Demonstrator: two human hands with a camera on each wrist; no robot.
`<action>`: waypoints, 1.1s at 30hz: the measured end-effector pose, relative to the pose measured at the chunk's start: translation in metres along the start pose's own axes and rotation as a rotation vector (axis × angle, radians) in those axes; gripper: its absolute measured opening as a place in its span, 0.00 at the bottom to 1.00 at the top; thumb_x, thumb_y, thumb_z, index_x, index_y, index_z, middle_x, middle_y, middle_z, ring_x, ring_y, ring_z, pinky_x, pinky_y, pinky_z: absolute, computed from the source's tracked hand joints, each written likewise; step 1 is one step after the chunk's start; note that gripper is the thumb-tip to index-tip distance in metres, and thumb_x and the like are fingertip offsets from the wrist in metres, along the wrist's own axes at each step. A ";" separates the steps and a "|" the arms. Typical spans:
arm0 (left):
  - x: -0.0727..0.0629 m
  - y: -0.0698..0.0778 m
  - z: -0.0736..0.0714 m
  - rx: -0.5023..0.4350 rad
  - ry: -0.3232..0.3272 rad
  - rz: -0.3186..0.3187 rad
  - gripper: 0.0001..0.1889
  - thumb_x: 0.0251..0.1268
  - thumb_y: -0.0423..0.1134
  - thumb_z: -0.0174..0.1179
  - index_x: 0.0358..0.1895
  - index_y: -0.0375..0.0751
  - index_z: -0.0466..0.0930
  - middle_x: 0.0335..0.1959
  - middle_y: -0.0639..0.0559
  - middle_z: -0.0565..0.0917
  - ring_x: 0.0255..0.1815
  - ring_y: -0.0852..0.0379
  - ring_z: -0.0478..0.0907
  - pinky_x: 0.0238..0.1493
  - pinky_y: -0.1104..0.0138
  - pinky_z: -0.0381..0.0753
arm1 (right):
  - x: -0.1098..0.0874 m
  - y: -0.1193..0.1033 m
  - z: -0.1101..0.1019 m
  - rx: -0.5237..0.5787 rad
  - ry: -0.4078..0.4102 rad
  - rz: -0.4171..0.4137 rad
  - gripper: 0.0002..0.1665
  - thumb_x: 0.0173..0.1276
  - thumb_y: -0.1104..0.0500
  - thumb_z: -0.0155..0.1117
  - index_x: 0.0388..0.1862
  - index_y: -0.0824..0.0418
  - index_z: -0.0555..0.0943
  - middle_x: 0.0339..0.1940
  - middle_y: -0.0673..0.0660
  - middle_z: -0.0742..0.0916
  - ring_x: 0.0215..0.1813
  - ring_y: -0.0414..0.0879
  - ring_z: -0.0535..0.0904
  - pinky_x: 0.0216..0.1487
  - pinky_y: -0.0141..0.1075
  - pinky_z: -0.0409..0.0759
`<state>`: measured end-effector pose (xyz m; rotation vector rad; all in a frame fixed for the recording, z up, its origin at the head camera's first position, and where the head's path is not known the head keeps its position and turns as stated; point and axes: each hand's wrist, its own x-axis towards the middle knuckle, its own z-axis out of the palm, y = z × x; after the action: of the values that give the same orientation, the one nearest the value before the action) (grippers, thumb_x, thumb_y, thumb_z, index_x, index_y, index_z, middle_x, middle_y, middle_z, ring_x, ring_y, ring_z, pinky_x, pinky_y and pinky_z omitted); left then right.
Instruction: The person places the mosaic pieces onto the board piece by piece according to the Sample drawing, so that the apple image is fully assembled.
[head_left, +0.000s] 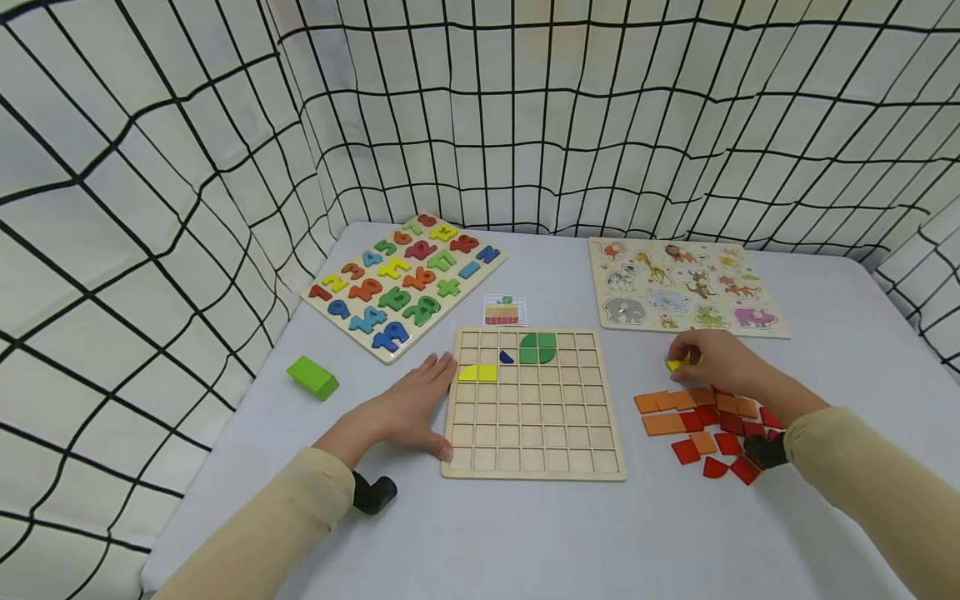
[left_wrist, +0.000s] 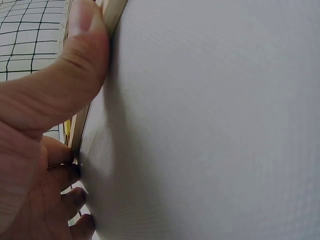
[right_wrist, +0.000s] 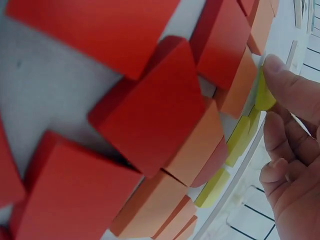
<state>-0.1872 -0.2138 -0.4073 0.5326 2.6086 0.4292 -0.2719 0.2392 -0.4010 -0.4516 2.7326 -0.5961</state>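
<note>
Right hand [head_left: 707, 358] pinches 1 seemingly tilted yellow piece [right_wrist: 263, 94], left hand [head_left: 411, 407] spread against the grid board [head_left: 532, 413].

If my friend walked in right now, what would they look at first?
Probably the colourful puzzle at the back left. Then the red and orange tiles scattered right of the wooden grid, where the right hand pinches a yellow piece. The left hand touches the grid's left edge.
</note>
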 end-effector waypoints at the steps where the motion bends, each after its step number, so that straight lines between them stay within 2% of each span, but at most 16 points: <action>1: 0.000 0.000 0.000 -0.002 -0.001 -0.002 0.69 0.47 0.57 0.80 0.82 0.28 0.42 0.85 0.34 0.42 0.86 0.35 0.35 0.84 0.43 0.45 | 0.000 -0.001 0.000 -0.002 0.002 -0.003 0.14 0.64 0.60 0.76 0.46 0.62 0.83 0.36 0.55 0.84 0.40 0.49 0.75 0.39 0.34 0.78; 8: -0.001 0.001 -0.002 0.001 -0.009 -0.014 0.69 0.47 0.58 0.80 0.82 0.29 0.41 0.85 0.35 0.41 0.86 0.36 0.35 0.85 0.44 0.44 | 0.004 -0.011 0.002 0.006 0.057 -0.053 0.09 0.66 0.62 0.74 0.43 0.60 0.84 0.35 0.53 0.85 0.41 0.48 0.77 0.42 0.34 0.80; 11: -0.001 0.001 -0.002 0.002 -0.008 -0.015 0.69 0.47 0.58 0.80 0.82 0.29 0.41 0.85 0.36 0.41 0.86 0.36 0.35 0.85 0.44 0.44 | 0.008 -0.024 0.005 0.022 0.100 -0.105 0.06 0.68 0.61 0.72 0.41 0.60 0.84 0.35 0.52 0.86 0.40 0.47 0.77 0.41 0.33 0.79; 14: -0.001 0.001 -0.002 -0.002 -0.004 -0.007 0.69 0.47 0.57 0.80 0.82 0.29 0.42 0.85 0.35 0.42 0.86 0.35 0.35 0.85 0.44 0.44 | 0.014 -0.042 0.010 0.074 0.110 -0.153 0.04 0.70 0.61 0.71 0.40 0.60 0.84 0.35 0.52 0.86 0.39 0.45 0.78 0.39 0.33 0.77; 22: 0.000 0.000 0.000 -0.010 -0.001 -0.003 0.69 0.47 0.57 0.80 0.82 0.29 0.41 0.85 0.35 0.42 0.86 0.35 0.35 0.85 0.44 0.44 | 0.040 -0.097 0.029 0.205 0.036 -0.230 0.05 0.71 0.61 0.69 0.42 0.61 0.85 0.36 0.54 0.89 0.37 0.42 0.82 0.38 0.32 0.80; 29: -0.001 -0.001 0.000 -0.012 0.005 -0.004 0.68 0.47 0.57 0.80 0.82 0.29 0.42 0.85 0.35 0.42 0.86 0.35 0.35 0.85 0.44 0.44 | 0.059 -0.142 0.045 0.203 -0.026 -0.228 0.06 0.69 0.60 0.71 0.41 0.61 0.86 0.37 0.54 0.90 0.36 0.42 0.81 0.44 0.34 0.83; 33: -0.002 0.000 -0.001 -0.018 0.001 -0.010 0.68 0.48 0.56 0.80 0.82 0.30 0.42 0.85 0.36 0.42 0.86 0.36 0.35 0.85 0.44 0.44 | 0.064 -0.162 0.054 0.186 -0.058 -0.224 0.04 0.69 0.61 0.71 0.40 0.61 0.87 0.36 0.53 0.90 0.36 0.43 0.81 0.43 0.33 0.83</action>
<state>-0.1860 -0.2144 -0.4055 0.5128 2.6047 0.4488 -0.2722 0.0569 -0.3906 -0.7218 2.5597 -0.8701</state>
